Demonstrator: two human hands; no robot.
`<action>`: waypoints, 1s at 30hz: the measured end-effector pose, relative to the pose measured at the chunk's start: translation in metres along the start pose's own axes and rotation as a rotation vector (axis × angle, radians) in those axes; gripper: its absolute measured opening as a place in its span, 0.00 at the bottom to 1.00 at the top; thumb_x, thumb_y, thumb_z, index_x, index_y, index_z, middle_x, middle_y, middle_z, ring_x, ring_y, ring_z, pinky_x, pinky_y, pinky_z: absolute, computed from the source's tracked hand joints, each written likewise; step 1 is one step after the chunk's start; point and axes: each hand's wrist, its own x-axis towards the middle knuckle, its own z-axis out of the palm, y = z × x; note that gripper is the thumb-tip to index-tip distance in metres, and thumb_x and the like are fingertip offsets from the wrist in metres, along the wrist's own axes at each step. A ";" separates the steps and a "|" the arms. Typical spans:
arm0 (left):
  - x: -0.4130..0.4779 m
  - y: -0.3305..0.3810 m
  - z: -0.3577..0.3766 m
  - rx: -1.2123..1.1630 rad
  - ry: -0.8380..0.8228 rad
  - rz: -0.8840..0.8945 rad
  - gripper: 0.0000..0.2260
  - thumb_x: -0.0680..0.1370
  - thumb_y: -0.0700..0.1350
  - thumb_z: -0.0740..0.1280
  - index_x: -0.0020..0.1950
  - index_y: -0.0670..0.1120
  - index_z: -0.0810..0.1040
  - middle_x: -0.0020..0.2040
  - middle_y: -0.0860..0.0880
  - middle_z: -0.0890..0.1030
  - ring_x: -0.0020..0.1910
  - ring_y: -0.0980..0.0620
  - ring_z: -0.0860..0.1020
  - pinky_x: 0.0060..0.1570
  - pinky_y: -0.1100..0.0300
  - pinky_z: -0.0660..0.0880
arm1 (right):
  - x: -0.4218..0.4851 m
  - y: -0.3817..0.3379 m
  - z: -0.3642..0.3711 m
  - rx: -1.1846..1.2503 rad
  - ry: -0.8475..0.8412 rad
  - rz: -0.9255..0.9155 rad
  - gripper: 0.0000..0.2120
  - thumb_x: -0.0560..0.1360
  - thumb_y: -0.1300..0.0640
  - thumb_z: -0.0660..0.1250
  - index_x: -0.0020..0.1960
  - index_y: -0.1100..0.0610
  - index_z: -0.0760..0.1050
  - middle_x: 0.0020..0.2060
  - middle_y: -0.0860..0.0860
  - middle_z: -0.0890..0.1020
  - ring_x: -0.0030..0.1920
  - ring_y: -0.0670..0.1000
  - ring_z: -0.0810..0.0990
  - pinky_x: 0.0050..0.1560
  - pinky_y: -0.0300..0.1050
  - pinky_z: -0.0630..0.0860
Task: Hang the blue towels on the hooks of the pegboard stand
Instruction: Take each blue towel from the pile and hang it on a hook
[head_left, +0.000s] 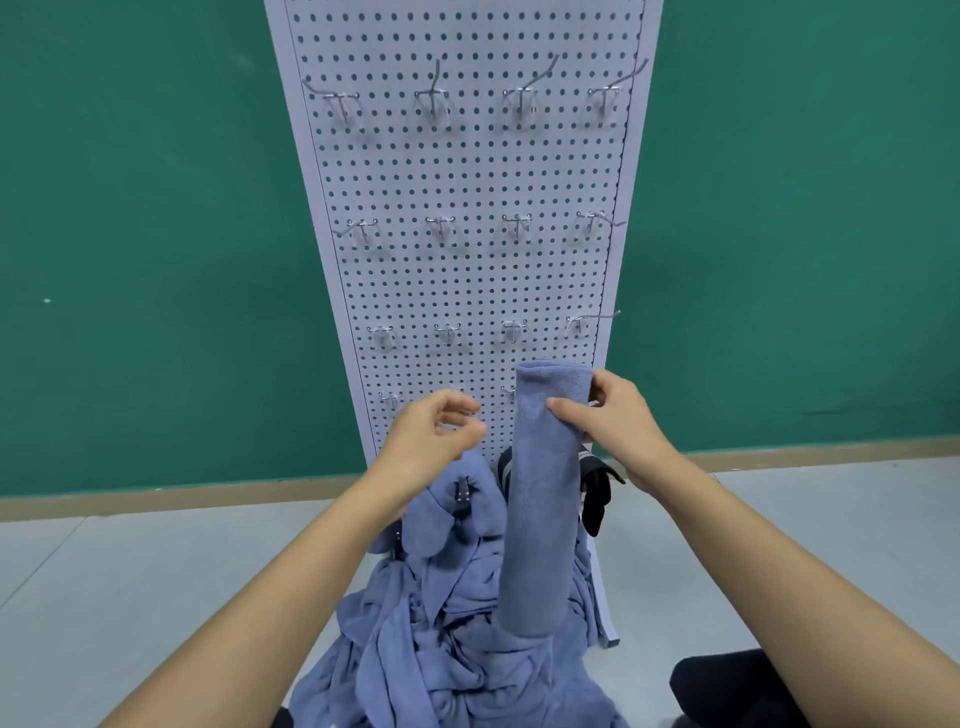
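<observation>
A white pegboard stand rises in front of me with several rows of bare metal hooks. My right hand pinches the top of a folded blue towel that hangs down in a long strip before the board's lower rows. My left hand hovers just left of it, fingers curled loosely and holding nothing. Beneath both hands lies a heap of blue towels at the foot of the stand.
A green wall stands behind the board, with a wooden skirting along the pale grey floor. A dark strap or fabric piece shows right of the held towel. My dark trouser leg is at the lower right.
</observation>
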 end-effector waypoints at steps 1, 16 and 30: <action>-0.002 -0.001 0.006 0.022 -0.012 -0.009 0.08 0.76 0.40 0.69 0.54 0.46 0.78 0.47 0.48 0.79 0.43 0.50 0.78 0.51 0.51 0.78 | 0.001 -0.003 0.000 -0.003 0.030 0.009 0.10 0.71 0.58 0.73 0.51 0.57 0.78 0.44 0.52 0.83 0.44 0.52 0.81 0.43 0.49 0.80; -0.019 -0.004 0.081 -0.002 0.292 0.161 0.10 0.74 0.43 0.70 0.53 0.52 0.73 0.46 0.52 0.79 0.45 0.51 0.76 0.39 0.66 0.70 | -0.017 -0.090 -0.027 0.382 0.092 -0.123 0.14 0.74 0.60 0.70 0.58 0.57 0.73 0.51 0.49 0.81 0.48 0.47 0.80 0.35 0.38 0.78; -0.011 -0.005 0.037 0.330 0.274 -0.031 0.06 0.71 0.46 0.70 0.47 0.51 0.80 0.40 0.54 0.81 0.41 0.53 0.78 0.38 0.60 0.72 | -0.045 0.016 -0.009 -0.233 -0.306 -0.021 0.25 0.71 0.52 0.74 0.65 0.53 0.71 0.59 0.45 0.75 0.57 0.46 0.74 0.54 0.36 0.71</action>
